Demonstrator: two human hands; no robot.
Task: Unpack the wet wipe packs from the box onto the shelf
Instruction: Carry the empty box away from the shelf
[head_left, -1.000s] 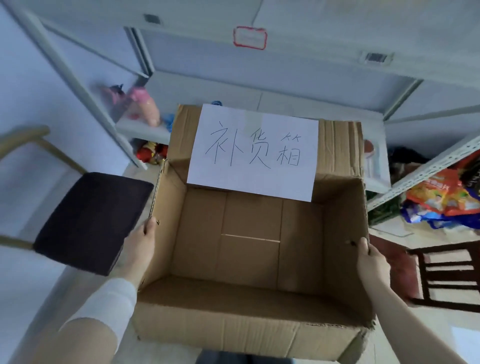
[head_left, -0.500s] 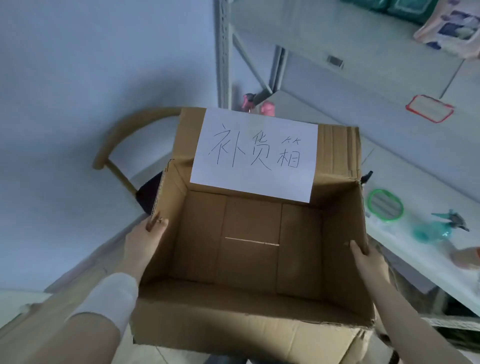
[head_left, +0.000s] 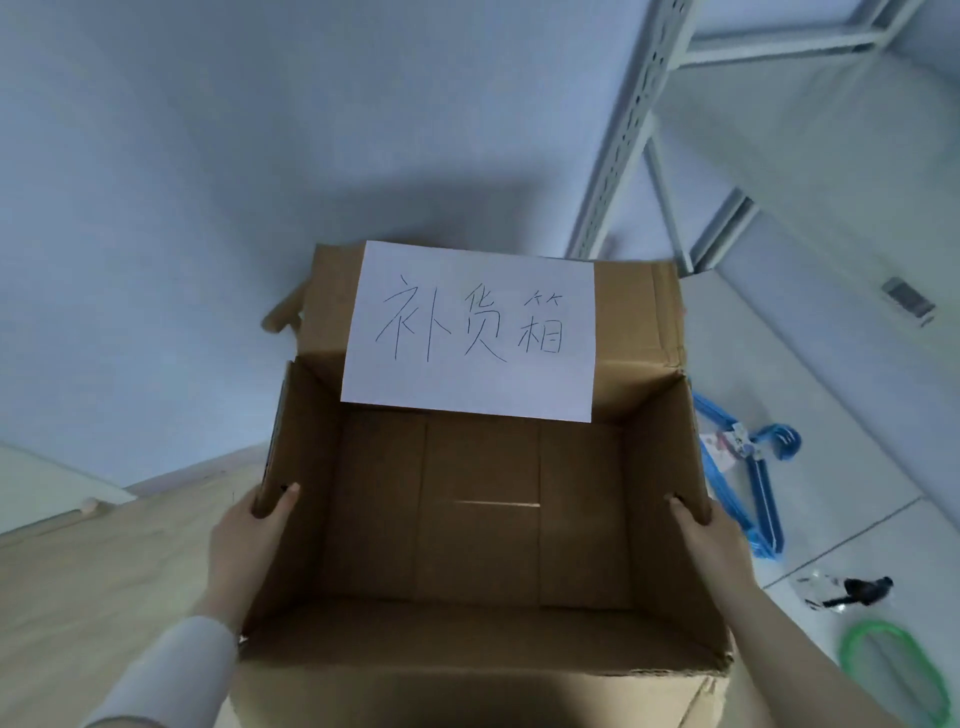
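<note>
Both hands carry the cardboard box (head_left: 478, 545): the left hand (head_left: 249, 540) and the right hand (head_left: 706, 540) each grip a side wall, thumb inside and fingers hidden outside. No wet wipe packs show in it, only bare cardboard below the handwritten paper label (head_left: 467, 332), so the likeliest slip is a thin wall flexing out of a thumb pinch. Blue hangers (head_left: 763, 488) lie on the shelf (head_left: 831, 364) just to the right, where a swinging corner could knock them.

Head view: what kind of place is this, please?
Probably a stockroom or a shop's storage area: metal shelving with a perforated upright, blue hangers lying on it, and an empty cardboard box bearing a handwritten paper label.
</note>
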